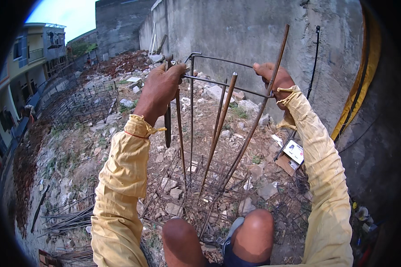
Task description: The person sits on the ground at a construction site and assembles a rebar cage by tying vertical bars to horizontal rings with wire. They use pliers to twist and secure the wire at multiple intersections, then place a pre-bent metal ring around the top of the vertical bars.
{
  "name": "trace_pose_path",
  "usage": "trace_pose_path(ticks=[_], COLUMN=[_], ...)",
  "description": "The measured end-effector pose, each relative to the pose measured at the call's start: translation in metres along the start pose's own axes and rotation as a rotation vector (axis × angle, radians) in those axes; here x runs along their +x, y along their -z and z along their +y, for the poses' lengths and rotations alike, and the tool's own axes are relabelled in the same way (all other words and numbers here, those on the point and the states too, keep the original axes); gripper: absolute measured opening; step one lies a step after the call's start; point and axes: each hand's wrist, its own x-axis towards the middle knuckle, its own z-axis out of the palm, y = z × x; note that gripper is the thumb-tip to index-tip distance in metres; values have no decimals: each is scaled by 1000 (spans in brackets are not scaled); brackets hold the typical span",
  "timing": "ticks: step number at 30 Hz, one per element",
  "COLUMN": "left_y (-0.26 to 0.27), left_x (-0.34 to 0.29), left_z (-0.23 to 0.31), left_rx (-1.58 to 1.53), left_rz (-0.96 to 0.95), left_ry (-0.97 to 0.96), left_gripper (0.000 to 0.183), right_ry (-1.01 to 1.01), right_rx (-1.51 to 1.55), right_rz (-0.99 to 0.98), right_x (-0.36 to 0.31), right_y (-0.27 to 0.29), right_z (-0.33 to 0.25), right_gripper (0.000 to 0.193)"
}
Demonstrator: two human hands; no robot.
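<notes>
My left hand [159, 89] is closed around the left end of a rectangular steel stirrup [218, 82]. A flat dark metal tool [168, 127] is also in this hand, its lower end hanging below the palm; its exact kind is hidden. On the other side, my right hand [278, 81] grips the stirrup's right end, next to a tall rusty rebar [281, 51] that leans up past it. Several upright rebars, including a brown one [218, 133], rise within or close to the stirrup. They come from a rebar mesh [214, 171] low on the ground.
Broken concrete and stones [247, 205] litter the ground. A grey wall [245, 31] runs along the right, with a yellow strip [358, 89] and black pipe [315, 58]. Rebar cages [82, 104] lie at the left; loose rods [71, 220] are nearer. A white box [294, 151] lies right.
</notes>
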Motion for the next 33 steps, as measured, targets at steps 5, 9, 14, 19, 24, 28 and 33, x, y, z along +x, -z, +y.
trace_pose_path(ticks=[5,9,14,19,24,28,33], left_y=[-1,-12,-11,-10,-14,-14,-7], left_x=[1,-3,-2,-3,0,-7,-5], left_z=[-6,-10,-7,-5,-6,3,-6], left_rx=[-181,-303,-386,-333,-367,-349,-414], left_rz=[-83,-144,-154,-165,-173,-171,-182], left_ry=[110,190,272,285,304,291,260], left_gripper=[26,22,19,21,21,19,17], right_ry=[23,-172,-253,-283,-292,-290,-317], right_rx=[-115,-114,-29,-124,71,250,474], right_rz=[-10,-66,-153,-205,-215,-190,-240], right_x=[3,-3,-12,-10,-13,-27,-20], right_y=[6,29,45,52,56,50,48], right_z=[2,-7,-17,-27,-22,-23,-6], right_gripper=[55,53,42,42,43,35,24])
